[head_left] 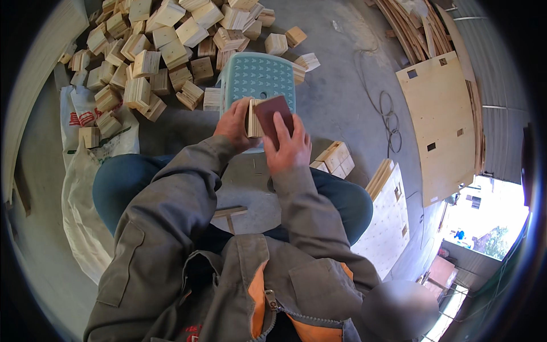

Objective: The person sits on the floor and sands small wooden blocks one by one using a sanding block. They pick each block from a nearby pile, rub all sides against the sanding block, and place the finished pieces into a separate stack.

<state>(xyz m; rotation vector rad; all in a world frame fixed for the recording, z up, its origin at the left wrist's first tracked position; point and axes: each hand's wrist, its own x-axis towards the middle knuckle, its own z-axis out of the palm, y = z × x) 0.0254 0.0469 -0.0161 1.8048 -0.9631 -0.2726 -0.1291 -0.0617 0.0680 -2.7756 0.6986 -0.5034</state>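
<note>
Fingers of your left hand [235,122] are clamped on a pale, layered plywood block [254,118]; those of your right hand [289,145] are slightly spread and grip a flat, reddish-brown, rectangular slab [268,111], whose material cannot be told. From left to right: beside your left knee lies a white woven sack [85,199] with red print, several loose blocks resting on its upper part. Beyond it spreads a heap of pale, squarish, layered-wood blocks [147,62], tumbled at many angles and reaching the upper edge of the view. At centre, past your knees, stands a pale blue-green plastic stool [259,74] with a patterned top. Your plywood block is upright at the stool's near side; whether it rests on the stool is hidden. Your slab is tilted at the block's right side, overlapping it from this viewpoint, so their exact contact cannot be told. Below your hands, a T-shaped wooden piece [231,212] shows between your legs. Near your right knee sits a small group of pale wooden blocks [336,159], with a pale, flat wooden panel [384,228] nearer to you. Farther right come a thin, dark, looped cable [393,122] on the grey floor and a large tan plywood sheet [441,125] with rectangular cut-outs.
</note>
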